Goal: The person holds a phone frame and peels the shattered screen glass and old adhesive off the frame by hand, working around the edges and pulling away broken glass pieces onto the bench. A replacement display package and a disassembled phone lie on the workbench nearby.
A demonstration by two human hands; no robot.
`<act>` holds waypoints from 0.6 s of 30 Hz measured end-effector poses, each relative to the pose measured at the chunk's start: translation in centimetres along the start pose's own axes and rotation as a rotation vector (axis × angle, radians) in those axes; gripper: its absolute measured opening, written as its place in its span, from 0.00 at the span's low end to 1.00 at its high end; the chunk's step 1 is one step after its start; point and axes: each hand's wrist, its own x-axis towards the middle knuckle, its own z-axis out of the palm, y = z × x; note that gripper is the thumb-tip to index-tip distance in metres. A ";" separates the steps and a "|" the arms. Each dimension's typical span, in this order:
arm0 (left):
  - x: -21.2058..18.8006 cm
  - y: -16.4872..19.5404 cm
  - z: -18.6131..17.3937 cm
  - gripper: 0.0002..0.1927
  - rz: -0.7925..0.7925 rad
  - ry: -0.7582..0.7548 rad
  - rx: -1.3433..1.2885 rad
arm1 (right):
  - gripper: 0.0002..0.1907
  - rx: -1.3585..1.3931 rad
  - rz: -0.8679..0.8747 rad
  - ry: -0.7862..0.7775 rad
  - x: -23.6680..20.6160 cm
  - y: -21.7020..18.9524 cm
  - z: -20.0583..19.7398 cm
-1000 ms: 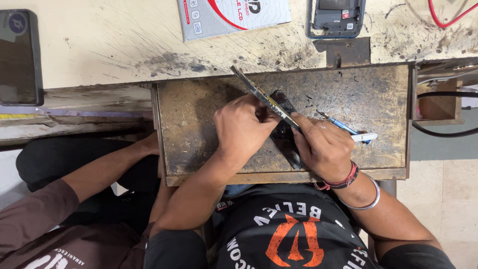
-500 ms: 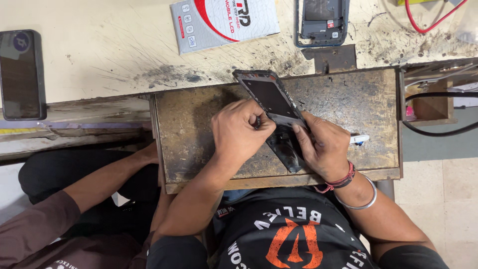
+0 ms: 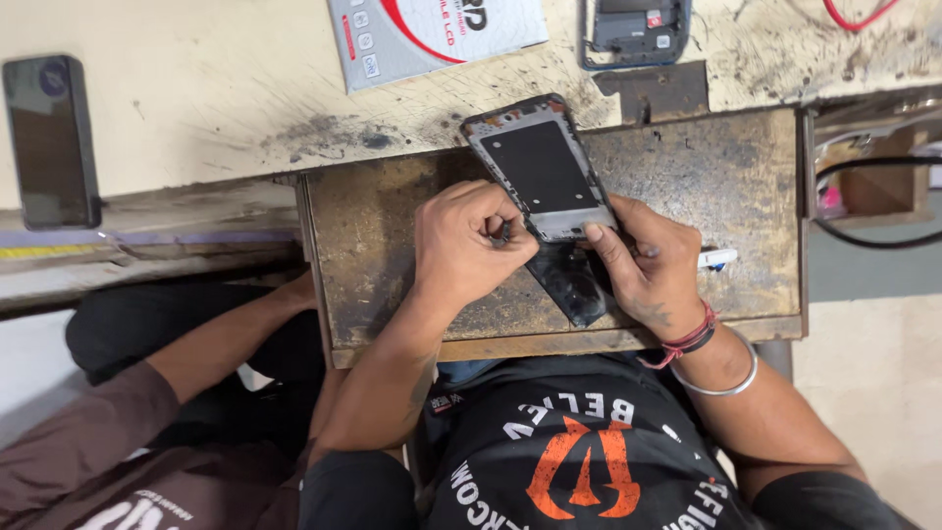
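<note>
An opened phone frame point(image 3: 538, 165) with a black inner plate lies face up, tilted, over the worn wooden drawer top point(image 3: 373, 285). My right hand point(image 3: 653, 270) grips its lower end, thumb on the grey bottom strip. My left hand point(image 3: 459, 245) is curled into a fist at the frame's lower left corner, thumb and forefinger pinched on a small dark piece point(image 3: 502, 233); I cannot tell what it is. A dark glassy panel point(image 3: 571, 287) lies under the frame between my hands.
A black phone point(image 3: 49, 137) lies at the far left of the scratched bench. A printed box point(image 3: 432, 34) and another opened phone point(image 3: 633, 25) sit at the top. A white-blue pen-like tool point(image 3: 719, 258) lies by my right hand. Another person's arm point(image 3: 221, 339) rests lower left.
The phone frame, held on edge a second ago, has been turned so its black inner face looks up. Both hands stayed at its lower end.
</note>
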 end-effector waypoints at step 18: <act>-0.7 -0.5 1.5 0.10 0.262 0.124 -0.030 | 0.13 0.261 0.118 -0.004 -0.5 -0.1 -0.7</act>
